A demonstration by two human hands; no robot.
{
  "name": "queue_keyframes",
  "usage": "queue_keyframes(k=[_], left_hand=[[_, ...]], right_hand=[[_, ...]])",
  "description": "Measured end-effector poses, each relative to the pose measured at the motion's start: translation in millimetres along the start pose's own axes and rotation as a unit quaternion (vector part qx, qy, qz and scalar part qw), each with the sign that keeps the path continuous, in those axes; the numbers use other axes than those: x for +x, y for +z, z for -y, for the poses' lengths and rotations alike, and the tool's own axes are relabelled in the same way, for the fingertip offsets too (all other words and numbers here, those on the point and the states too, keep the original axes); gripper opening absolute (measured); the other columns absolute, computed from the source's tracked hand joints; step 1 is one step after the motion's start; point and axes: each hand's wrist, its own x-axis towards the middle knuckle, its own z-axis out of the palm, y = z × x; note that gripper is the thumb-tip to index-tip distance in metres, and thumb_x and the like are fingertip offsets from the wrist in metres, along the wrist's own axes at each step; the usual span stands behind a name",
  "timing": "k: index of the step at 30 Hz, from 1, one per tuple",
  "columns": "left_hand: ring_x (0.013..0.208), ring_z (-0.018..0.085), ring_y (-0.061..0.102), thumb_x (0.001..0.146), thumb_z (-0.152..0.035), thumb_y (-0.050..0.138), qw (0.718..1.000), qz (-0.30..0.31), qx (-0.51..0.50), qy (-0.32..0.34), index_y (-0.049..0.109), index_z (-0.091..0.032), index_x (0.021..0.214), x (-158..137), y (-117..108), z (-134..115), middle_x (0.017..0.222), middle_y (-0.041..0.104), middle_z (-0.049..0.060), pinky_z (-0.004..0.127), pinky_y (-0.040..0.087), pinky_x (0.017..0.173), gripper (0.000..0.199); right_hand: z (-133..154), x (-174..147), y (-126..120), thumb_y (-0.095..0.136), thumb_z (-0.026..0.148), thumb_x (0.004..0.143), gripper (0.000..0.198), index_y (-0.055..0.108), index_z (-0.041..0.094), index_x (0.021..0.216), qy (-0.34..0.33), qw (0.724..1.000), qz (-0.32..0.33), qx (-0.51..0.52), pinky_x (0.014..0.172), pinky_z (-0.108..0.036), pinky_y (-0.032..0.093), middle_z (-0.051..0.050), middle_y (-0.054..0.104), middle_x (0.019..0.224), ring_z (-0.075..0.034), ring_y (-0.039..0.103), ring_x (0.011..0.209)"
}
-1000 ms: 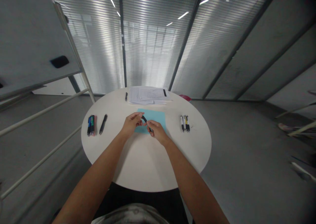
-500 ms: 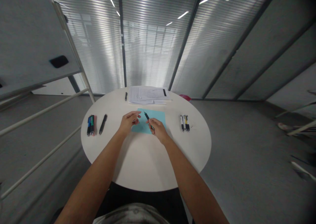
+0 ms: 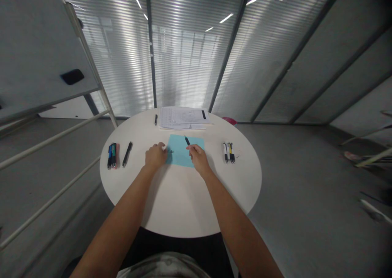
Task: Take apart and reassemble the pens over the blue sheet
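A light-blue sheet (image 3: pixel 183 159) lies flat on the white round table (image 3: pixel 183 204). My right hand (image 3: pixel 199 157) is closed around a dark pen (image 3: pixel 187 141) above the sheet's right half, its tip end pointing away from me. At the sheet's left edge rests my left hand (image 3: pixel 155 156), fingers loosely bent and apart, with nothing visible in them. Just right of those fingertips, small dark bits (image 3: pixel 172 151) lie on the sheet, too small to name.
Several pens (image 3: pixel 112 155) lie grouped at the left, beside a single black pen (image 3: pixel 127 154). White-and-black pens (image 3: pixel 228 153) lie at the right. Papers (image 3: pixel 183 118) and a small dark pen (image 3: pixel 156 119) are at the far edge. A whiteboard stand (image 3: pixel 104 98) stands left.
My left hand has moved left and down to the sheet's edge. Small dark bits now show on the sheet. My right hand has shifted slightly right with the pen, which points more upright.
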Motion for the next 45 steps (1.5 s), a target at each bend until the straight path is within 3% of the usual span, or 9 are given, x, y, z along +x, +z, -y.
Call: queue_keyframes(k=[7,11,18,23,29,35,38,41,45], left_hand=[[0.095,0.032,0.058,0.075,-0.033,0.060,0.988,0.064,0.131,0.042,0.072,-0.023,0.085,-2,1,-1,0.093,0.063,0.013,0.041,0.035,0.086,0.018],[0.092,0.031,0.059,0.077,-0.034,0.058,0.986,0.054,0.152,0.048,0.072,-0.023,0.084,-3,0,-4,0.091,0.064,0.013,0.040,0.037,0.083,0.019],[0.094,0.028,0.059,0.086,-0.030,0.044,0.957,0.099,0.270,0.026,0.070,-0.020,0.099,-4,-4,-14,0.103,0.063,0.015,0.037,0.040,0.081,0.030],[0.094,0.028,0.059,0.089,-0.027,0.041,0.965,0.077,0.249,0.036,0.067,-0.016,0.100,1,1,-5,0.105,0.060,0.017,0.038,0.041,0.080,0.030],[0.093,0.021,0.055,0.084,-0.020,0.049,0.995,0.038,0.001,0.088,0.063,-0.015,0.084,6,8,0,0.093,0.060,0.012,0.031,0.041,0.083,0.015],[0.055,0.010,0.050,0.082,-0.024,0.055,0.972,0.046,-0.227,0.028,0.061,-0.017,0.086,2,10,-17,0.070,0.058,0.001,0.023,0.039,0.055,0.010],[0.048,0.007,0.046,0.080,-0.026,0.059,0.934,0.061,-0.349,-0.050,0.064,-0.014,0.093,-1,10,-26,0.068,0.055,0.000,0.021,0.034,0.047,0.019],[0.050,0.005,0.047,0.079,-0.026,0.062,0.867,0.104,-0.472,-0.123,0.065,-0.011,0.099,-5,10,-33,0.071,0.055,0.000,0.019,0.035,0.046,0.025],[0.053,0.004,0.049,0.078,-0.019,0.065,0.801,0.134,-0.558,-0.170,0.067,-0.008,0.095,-7,8,-36,0.070,0.055,0.002,0.017,0.039,0.047,0.021]], right_hand=[[2,-4,2,0.041,0.051,0.086,0.034,0.056,0.021,0.083,-0.048,0.994,-0.014,-0.096,0.056,-0.023,0.033,0.003,0.050,0.067,-0.013,0.044,0.060],[3,-5,1,0.040,0.051,0.087,0.034,0.055,0.021,0.082,-0.057,0.990,-0.010,-0.125,0.059,-0.024,0.035,0.003,0.050,0.067,-0.014,0.046,0.064],[1,-5,1,0.040,0.051,0.088,0.035,0.056,0.021,0.084,-0.070,0.988,-0.001,-0.137,0.062,-0.024,0.035,0.003,0.051,0.067,-0.014,0.048,0.065],[-4,-4,1,0.040,0.050,0.088,0.034,0.057,0.021,0.085,-0.065,0.986,0.009,-0.152,0.060,-0.024,0.034,0.003,0.053,0.066,-0.013,0.048,0.063],[-2,-8,1,0.040,0.048,0.089,0.033,0.058,0.021,0.087,-0.062,0.986,0.030,-0.154,0.057,-0.023,0.033,0.004,0.052,0.064,-0.013,0.046,0.059],[-2,-9,0,0.041,0.046,0.089,0.030,0.058,0.021,0.085,-0.059,0.985,0.038,-0.158,0.056,-0.023,0.033,0.004,0.053,0.064,-0.012,0.047,0.058],[-4,-8,0,0.041,0.045,0.089,0.030,0.059,0.021,0.086,-0.063,0.984,0.044,-0.159,0.057,-0.023,0.034,0.003,0.054,0.064,-0.012,0.048,0.058],[-6,-8,0,0.041,0.045,0.089,0.030,0.060,0.021,0.087,-0.071,0.983,0.054,-0.160,0.059,-0.023,0.035,0.003,0.054,0.064,-0.013,0.048,0.059],[-6,-8,1,0.041,0.045,0.090,0.031,0.061,0.021,0.087,-0.077,0.983,0.060,-0.155,0.061,-0.023,0.036,0.003,0.053,0.064,-0.012,0.048,0.060]])
